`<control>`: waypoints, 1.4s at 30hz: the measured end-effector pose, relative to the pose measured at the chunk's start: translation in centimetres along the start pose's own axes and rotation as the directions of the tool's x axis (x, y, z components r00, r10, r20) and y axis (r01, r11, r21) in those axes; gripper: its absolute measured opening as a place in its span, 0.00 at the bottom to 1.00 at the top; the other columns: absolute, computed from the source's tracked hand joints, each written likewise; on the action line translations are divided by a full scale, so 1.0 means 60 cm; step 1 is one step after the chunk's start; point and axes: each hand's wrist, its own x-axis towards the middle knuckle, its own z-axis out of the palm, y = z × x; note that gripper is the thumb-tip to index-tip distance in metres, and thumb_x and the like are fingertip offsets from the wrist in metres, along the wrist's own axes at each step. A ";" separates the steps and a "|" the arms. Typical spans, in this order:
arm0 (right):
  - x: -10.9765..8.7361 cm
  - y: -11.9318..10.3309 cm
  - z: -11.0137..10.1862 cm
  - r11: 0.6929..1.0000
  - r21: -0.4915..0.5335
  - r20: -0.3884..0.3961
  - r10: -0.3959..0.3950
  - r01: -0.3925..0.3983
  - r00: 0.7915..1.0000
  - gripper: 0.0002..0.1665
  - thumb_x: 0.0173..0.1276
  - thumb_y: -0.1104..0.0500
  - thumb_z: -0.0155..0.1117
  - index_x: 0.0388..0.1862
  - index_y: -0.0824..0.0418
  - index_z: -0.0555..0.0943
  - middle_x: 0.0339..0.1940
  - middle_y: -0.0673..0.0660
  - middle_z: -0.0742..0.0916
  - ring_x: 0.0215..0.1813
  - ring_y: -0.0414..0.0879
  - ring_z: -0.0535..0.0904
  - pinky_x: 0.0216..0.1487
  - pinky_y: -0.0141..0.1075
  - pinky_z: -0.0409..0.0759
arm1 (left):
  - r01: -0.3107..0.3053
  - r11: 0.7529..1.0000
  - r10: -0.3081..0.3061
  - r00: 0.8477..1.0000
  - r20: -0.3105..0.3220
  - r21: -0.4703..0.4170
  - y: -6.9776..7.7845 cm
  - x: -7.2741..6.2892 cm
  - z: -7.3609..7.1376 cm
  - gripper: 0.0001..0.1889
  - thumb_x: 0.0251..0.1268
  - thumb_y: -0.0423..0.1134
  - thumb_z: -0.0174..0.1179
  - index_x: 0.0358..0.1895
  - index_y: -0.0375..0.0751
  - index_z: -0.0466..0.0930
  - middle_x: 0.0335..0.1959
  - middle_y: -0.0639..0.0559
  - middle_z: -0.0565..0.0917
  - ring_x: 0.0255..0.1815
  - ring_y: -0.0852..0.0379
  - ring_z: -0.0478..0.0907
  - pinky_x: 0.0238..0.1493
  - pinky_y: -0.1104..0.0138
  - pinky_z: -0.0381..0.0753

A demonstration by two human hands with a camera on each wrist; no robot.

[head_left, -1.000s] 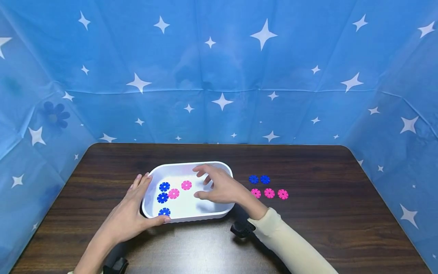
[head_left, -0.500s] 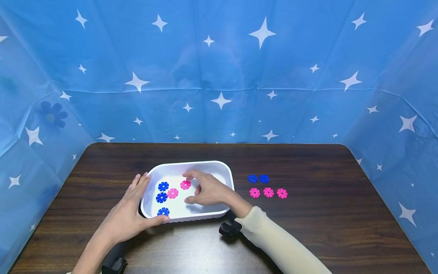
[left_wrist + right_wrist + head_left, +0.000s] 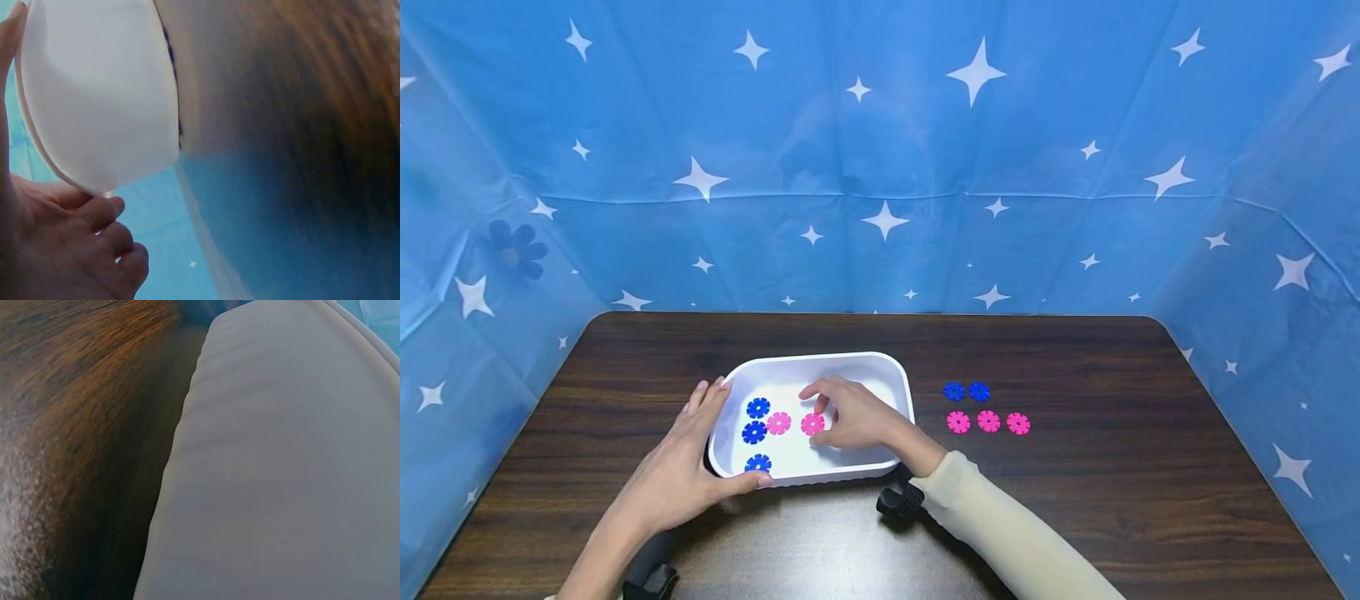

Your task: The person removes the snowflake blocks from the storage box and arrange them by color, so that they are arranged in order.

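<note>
My left hand [image 3: 681, 467] grips the left end of a white plastic tray [image 3: 820, 480], its thumb along the near rim and its fingers at the far left corner. The left wrist view shows several fingers of that hand [image 3: 75, 244] curled under the rim of the tray [image 3: 112, 112]. Inside the tray, my right hand [image 3: 857, 417] reaches over a pink notched disc [image 3: 812, 424], the thumb at its near edge and the fingers spread apart. Left of it lie another pink disc [image 3: 778, 423] and three blue discs [image 3: 755, 432]. In the right wrist view the tray's outer wall [image 3: 269, 456] hides the right fingers.
Right of the tray, two blue discs [image 3: 966, 392] lie in a row behind three pink discs [image 3: 988, 422] on the dark wooden table [image 3: 1112, 483]. A blue cloth with white stars [image 3: 1037, 167] stands around the back and sides.
My right hand has moved left within the tray to the pink disc. That disc has slid towards me and slightly right, nearly level with the other pink one. The left hand keeps its place.
</note>
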 end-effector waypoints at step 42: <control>-0.031 -0.013 -0.026 0.999 0.017 -0.142 -0.040 0.042 0.989 0.06 0.59 0.66 0.67 0.33 0.56 0.84 0.23 0.46 0.82 0.25 0.34 0.71 0.29 0.25 0.68 | 0.021 1.000 -0.021 1.000 0.004 0.000 0.004 -0.001 -0.001 0.71 0.44 0.81 0.66 0.85 0.51 0.38 0.87 0.44 0.45 0.87 0.39 0.40 0.69 0.25 0.59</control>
